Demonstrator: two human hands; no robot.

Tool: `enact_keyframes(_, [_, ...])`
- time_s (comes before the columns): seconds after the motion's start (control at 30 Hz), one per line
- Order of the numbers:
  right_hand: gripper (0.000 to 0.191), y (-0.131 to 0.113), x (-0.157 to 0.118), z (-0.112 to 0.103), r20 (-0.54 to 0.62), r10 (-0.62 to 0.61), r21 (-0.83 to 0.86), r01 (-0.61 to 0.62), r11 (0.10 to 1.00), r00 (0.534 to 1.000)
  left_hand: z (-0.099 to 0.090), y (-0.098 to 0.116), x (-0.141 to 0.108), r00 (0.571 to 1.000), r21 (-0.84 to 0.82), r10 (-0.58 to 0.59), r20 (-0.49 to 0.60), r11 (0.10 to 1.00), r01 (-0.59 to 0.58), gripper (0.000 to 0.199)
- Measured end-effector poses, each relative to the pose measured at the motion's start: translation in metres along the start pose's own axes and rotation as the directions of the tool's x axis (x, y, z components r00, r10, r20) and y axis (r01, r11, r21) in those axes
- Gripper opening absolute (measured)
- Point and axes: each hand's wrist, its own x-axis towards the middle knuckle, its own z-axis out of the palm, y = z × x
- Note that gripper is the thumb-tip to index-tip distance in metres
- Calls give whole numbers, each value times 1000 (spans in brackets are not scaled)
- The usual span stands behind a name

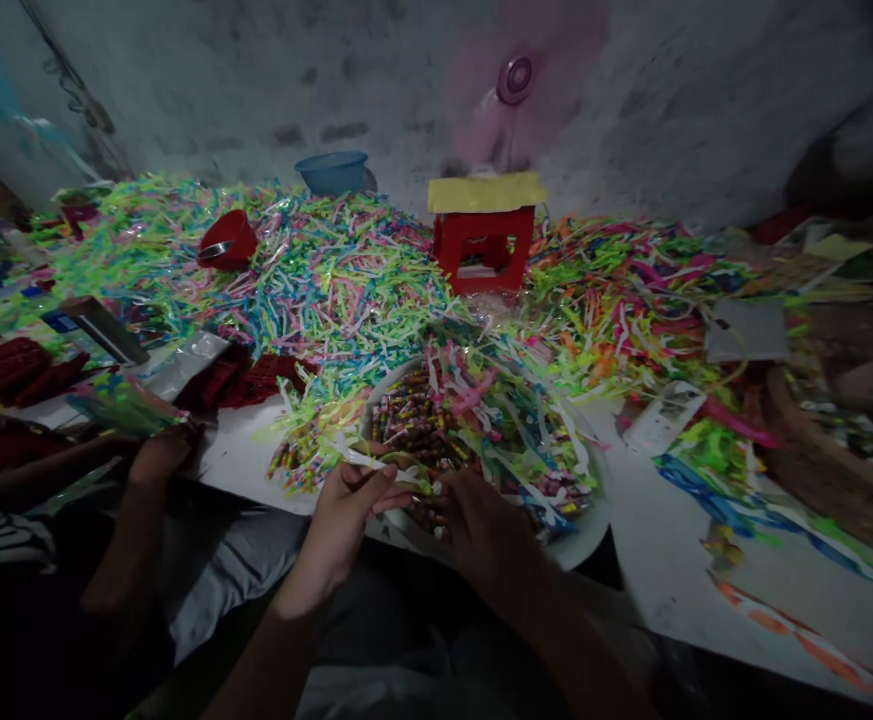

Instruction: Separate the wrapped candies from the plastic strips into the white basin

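Note:
My left hand (355, 512) pinches a pale white and yellowish plastic strip (365, 459) between thumb and fingers. Close beside it, my right hand (492, 530) has its fingertips pressed together near the strip's right end; what they grip is too dark to make out. Both hands are over the front of a large pale basin (595, 535). Inside lie many small, dark, banded sticks (410, 412), with coloured plastic strips (541, 420) heaped on the right side. More yellow-banded sticks (293, 462) lie on the table just left of the basin.
A big heap of coloured strips (331, 270) covers the back. On it are a red bowl (233, 238), a blue basin (333, 172) and a red stool (485, 240) with a yellow top. A pink fan (515, 80) stands behind. At left, another person's hand (162, 455) holds strips.

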Motion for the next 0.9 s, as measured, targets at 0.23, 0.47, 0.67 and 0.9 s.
enact_keyframes(0.23, [21, -2, -5, 0, -78, -20, -16, 19, 1000, 997, 8, 2, -6, 998, 10, -15, -64, 1000, 16, 55])
enact_keyframes(0.47, [24, 0, -11, 2, -82, 14, -54, -18, 998, 997, 7, 0, -9, 994, 4, -61, -93, 998, 62, 55])
enact_keyframes(0.67, [23, -3, -17, -5, 244, 192, 338, -268, 902, 951, -4, -11, -21, 995, 168, 78, 54, 982, -86, 33])
enact_keyframes(0.9, [13, -15, -22, 3, 426, 280, 427, -464, 776, 860, -23, -11, -36, 968, 204, 44, 246, 974, -96, 26])
